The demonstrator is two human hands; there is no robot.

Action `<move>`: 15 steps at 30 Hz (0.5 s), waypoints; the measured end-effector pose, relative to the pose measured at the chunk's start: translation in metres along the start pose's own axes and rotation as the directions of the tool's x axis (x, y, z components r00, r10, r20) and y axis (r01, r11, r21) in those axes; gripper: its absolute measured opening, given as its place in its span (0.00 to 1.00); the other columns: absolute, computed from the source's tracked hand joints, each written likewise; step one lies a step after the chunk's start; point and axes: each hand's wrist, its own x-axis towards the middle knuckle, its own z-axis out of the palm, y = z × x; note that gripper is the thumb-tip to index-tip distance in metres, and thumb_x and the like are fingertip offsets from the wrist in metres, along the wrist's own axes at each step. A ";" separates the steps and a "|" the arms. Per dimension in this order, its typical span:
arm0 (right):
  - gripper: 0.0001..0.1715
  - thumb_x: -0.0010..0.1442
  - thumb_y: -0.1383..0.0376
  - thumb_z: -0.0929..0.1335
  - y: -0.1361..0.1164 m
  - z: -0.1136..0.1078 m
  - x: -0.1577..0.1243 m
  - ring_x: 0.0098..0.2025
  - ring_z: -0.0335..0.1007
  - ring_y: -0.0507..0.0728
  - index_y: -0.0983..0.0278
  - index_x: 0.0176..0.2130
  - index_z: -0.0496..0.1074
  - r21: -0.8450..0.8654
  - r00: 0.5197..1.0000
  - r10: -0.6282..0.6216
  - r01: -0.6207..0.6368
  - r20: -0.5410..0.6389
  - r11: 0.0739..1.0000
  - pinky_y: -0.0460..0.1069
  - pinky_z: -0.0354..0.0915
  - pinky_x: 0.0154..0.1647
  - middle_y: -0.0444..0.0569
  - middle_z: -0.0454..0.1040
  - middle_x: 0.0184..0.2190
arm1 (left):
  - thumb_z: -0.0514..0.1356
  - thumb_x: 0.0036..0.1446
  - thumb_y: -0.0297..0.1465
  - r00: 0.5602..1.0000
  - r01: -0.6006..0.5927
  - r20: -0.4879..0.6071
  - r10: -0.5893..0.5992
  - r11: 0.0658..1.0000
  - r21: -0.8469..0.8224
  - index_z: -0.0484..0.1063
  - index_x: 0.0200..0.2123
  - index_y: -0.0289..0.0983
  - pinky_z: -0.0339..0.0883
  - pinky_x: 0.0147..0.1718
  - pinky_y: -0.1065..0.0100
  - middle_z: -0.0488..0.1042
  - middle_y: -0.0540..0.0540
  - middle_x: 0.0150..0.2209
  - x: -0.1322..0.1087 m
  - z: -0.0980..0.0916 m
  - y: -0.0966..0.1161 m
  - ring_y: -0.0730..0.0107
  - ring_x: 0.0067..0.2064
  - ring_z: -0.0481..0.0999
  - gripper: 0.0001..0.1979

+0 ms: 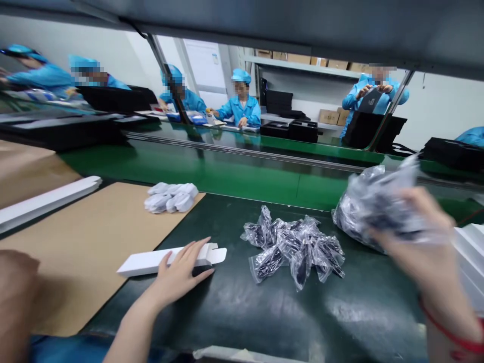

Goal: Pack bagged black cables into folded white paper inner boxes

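My left hand [180, 272] lies flat, fingers stretched out, on a long narrow white carton [151, 261] with an open end flap, resting on the dark green mat. My right hand [423, 242], blurred by motion, grips a large clear plastic bag [372, 206] full of dark parts, lifted above the mat at the right. Between the hands lies a heap of several small clear bags [297, 247] with black items inside.
A brown cardboard sheet [86, 252] covers the left side, with a white bundle [172, 197] at its far corner and another long white carton [45, 200]. White boxes [471, 252] stand at the right edge. A green conveyor [234, 171] runs behind; several workers in blue sit beyond it.
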 end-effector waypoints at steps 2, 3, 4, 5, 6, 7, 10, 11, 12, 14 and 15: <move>0.18 0.49 0.63 0.71 0.008 0.044 -0.028 0.40 0.72 0.58 0.58 0.43 0.71 0.016 0.976 0.018 -0.022 0.216 1.000 0.53 0.69 0.40 0.47 0.74 0.40 | 0.52 0.56 0.47 1.000 0.006 -0.002 -0.006 1.000 0.029 0.62 0.60 0.40 0.45 0.62 0.36 0.68 0.37 0.60 0.008 -0.004 0.000 0.41 0.64 0.63 0.31; 0.18 0.48 0.65 0.70 0.017 0.068 -0.042 0.41 0.72 0.59 0.59 0.42 0.71 0.004 0.966 0.051 -0.054 0.255 0.999 0.54 0.69 0.42 0.48 0.75 0.40 | 0.52 0.55 0.48 1.000 0.008 -0.010 -0.008 0.999 0.047 0.66 0.56 0.39 0.50 0.61 0.38 0.71 0.36 0.57 0.011 -0.006 0.001 0.41 0.61 0.67 0.29; 0.19 0.47 0.67 0.69 0.028 0.089 -0.055 0.43 0.73 0.60 0.60 0.42 0.70 -0.021 0.954 0.098 -0.096 0.283 0.995 0.55 0.69 0.45 0.49 0.75 0.40 | 0.52 0.55 0.49 1.000 0.026 -0.015 -0.025 0.998 0.063 0.68 0.52 0.38 0.56 0.58 0.42 0.74 0.35 0.52 0.012 -0.009 0.004 0.41 0.57 0.71 0.28; 0.21 0.48 0.68 0.69 0.040 0.108 -0.067 0.45 0.73 0.61 0.61 0.45 0.70 -0.050 0.942 0.147 -0.139 0.303 0.989 0.56 0.68 0.46 0.50 0.75 0.41 | 0.52 0.56 0.50 0.999 0.050 -0.014 -0.049 0.996 0.068 0.69 0.49 0.37 0.63 0.53 0.47 0.76 0.35 0.48 0.011 -0.012 0.007 0.42 0.52 0.74 0.27; 0.25 0.49 0.68 0.68 0.052 0.122 -0.077 0.47 0.72 0.61 0.61 0.48 0.68 -0.075 0.929 0.189 -0.174 0.318 0.982 0.57 0.68 0.48 0.51 0.74 0.44 | 0.50 0.57 0.51 0.997 0.075 -0.008 -0.075 0.995 0.063 0.69 0.47 0.37 0.67 0.46 0.52 0.78 0.36 0.44 0.009 -0.014 0.012 0.43 0.48 0.77 0.26; 0.28 0.50 0.68 0.68 0.062 0.132 -0.086 0.50 0.71 0.62 0.61 0.52 0.66 -0.098 0.917 0.225 -0.204 0.330 0.974 0.58 0.67 0.50 0.53 0.73 0.47 | 0.49 0.58 0.52 0.995 0.103 -0.011 -0.102 0.993 0.051 0.69 0.46 0.38 0.69 0.39 0.57 0.78 0.37 0.42 0.006 -0.017 0.017 0.44 0.44 0.79 0.26; 0.33 0.54 0.66 0.67 0.082 0.135 -0.098 0.55 0.68 0.63 0.60 0.59 0.61 -0.143 0.889 0.285 -0.249 0.358 0.958 0.61 0.65 0.54 0.55 0.70 0.53 | 0.50 0.59 0.52 0.985 0.125 -0.119 -0.124 0.992 -0.004 0.67 0.46 0.41 0.65 0.29 0.66 0.80 0.41 0.42 -0.007 -0.022 0.036 0.48 0.40 0.80 0.23; 0.34 0.55 0.65 0.67 0.085 0.128 -0.098 0.57 0.67 0.64 0.59 0.60 0.60 -0.155 0.885 0.295 -0.255 0.361 0.954 0.62 0.64 0.56 0.55 0.69 0.55 | 0.51 0.58 0.51 0.975 0.107 -0.189 -0.112 0.994 -0.036 0.67 0.46 0.41 0.64 0.29 0.67 0.80 0.42 0.42 -0.011 -0.022 0.042 0.49 0.39 0.80 0.23; 0.35 0.56 0.62 0.68 0.087 0.117 -0.097 0.58 0.65 0.64 0.59 0.61 0.59 -0.165 0.883 0.301 -0.257 0.360 0.952 0.63 0.62 0.57 0.55 0.68 0.56 | 0.54 0.57 0.51 0.957 0.091 -0.268 -0.108 0.993 -0.078 0.67 0.47 0.42 0.64 0.28 0.67 0.80 0.42 0.41 -0.014 -0.022 0.049 0.50 0.39 0.80 0.23; 0.40 0.55 0.56 0.70 0.092 0.084 -0.097 0.63 0.59 0.66 0.58 0.63 0.57 -0.180 0.888 0.303 -0.254 0.347 0.950 0.65 0.58 0.61 0.56 0.64 0.60 | 0.57 0.55 0.50 0.905 0.032 -0.411 -0.113 0.980 -0.198 0.67 0.47 0.41 0.65 0.28 0.68 0.79 0.44 0.38 -0.020 -0.020 0.061 0.54 0.37 0.79 0.23; 0.41 0.56 0.53 0.70 0.095 0.064 -0.100 0.64 0.57 0.66 0.59 0.64 0.56 -0.187 0.893 0.307 -0.257 0.329 0.948 0.64 0.56 0.63 0.56 0.61 0.62 | 0.58 0.54 0.49 0.875 -0.008 -0.468 -0.124 0.963 -0.270 0.67 0.47 0.41 0.65 0.29 0.68 0.78 0.45 0.37 -0.024 -0.019 0.067 0.56 0.35 0.79 0.23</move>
